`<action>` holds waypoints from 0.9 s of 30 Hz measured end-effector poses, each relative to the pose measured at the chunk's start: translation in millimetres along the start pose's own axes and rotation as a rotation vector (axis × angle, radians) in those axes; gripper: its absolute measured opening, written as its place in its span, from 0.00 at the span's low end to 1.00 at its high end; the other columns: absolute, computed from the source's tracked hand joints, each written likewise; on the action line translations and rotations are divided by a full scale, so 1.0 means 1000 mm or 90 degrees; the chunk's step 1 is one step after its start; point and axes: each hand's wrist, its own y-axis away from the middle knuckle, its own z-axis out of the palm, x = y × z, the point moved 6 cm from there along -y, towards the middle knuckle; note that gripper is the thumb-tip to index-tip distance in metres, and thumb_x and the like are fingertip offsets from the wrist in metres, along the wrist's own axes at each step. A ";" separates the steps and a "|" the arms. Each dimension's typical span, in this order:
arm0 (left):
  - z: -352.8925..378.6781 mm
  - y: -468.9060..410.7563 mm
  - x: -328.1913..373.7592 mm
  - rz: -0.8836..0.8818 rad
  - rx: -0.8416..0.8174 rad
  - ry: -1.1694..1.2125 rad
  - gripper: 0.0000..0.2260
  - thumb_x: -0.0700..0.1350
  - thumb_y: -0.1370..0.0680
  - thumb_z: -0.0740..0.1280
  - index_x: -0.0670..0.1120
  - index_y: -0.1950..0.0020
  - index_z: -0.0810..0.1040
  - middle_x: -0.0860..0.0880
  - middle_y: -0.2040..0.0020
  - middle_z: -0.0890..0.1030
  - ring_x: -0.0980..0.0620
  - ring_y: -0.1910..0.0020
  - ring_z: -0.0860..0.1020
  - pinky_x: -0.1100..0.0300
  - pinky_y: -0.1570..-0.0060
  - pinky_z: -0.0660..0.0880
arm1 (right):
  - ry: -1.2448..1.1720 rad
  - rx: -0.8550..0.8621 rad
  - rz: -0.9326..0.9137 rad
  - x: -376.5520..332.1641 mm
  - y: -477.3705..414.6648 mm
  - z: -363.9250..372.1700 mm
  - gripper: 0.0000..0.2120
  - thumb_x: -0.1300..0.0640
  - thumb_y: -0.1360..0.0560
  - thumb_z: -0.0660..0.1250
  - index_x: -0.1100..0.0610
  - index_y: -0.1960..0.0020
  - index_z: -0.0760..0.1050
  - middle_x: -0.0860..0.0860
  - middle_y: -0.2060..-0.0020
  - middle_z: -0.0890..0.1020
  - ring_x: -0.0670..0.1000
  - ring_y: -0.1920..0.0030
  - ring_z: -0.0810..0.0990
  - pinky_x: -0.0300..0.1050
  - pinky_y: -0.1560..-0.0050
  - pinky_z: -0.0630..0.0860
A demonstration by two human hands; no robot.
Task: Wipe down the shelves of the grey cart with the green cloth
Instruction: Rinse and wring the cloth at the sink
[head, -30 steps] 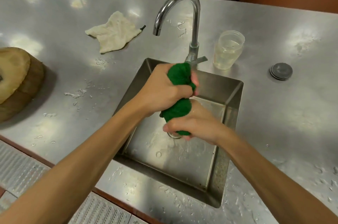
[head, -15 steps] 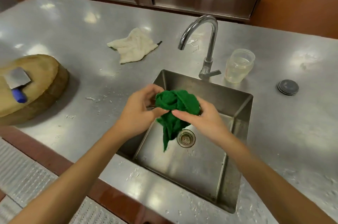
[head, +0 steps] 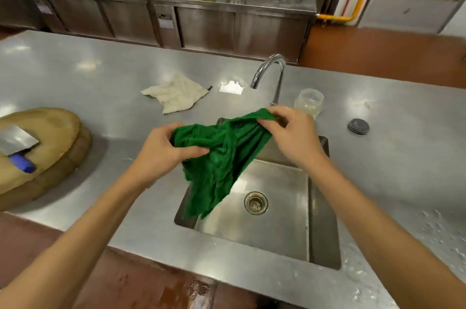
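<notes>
The green cloth (head: 222, 157) hangs spread between both hands above the steel sink (head: 320, 245). My left hand (head: 164, 152) grips its left edge. My right hand (head: 292, 132) pinches its upper right corner, higher and farther back. The cloth's lower end dangles into the basin, left of the drain (head: 256, 203). The grey cart is not in view.
A curved tap (head: 272, 74) rises behind the sink, with a clear plastic cup (head: 309, 102) beside it. A cream rag (head: 176, 93) lies on the steel counter (head: 100, 74). At left, a cleaver (head: 17, 147) rests on a round wooden block (head: 45, 147). A dark sink plug (head: 358, 126) lies right.
The cloth went from a tight wrung twist to being opened out; my hands have moved apart and lifted it. My view has tilted up, showing the back counter.
</notes>
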 end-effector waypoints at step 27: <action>-0.186 0.018 -0.071 -0.289 0.176 0.242 0.20 0.47 0.22 0.57 0.38 0.36 0.77 0.34 0.36 0.80 0.31 0.40 0.80 0.31 0.35 0.73 | -0.345 -0.116 0.184 -0.102 -0.050 0.093 0.18 0.50 0.19 0.65 0.57 0.62 0.85 0.53 0.59 0.87 0.52 0.55 0.86 0.51 0.50 0.82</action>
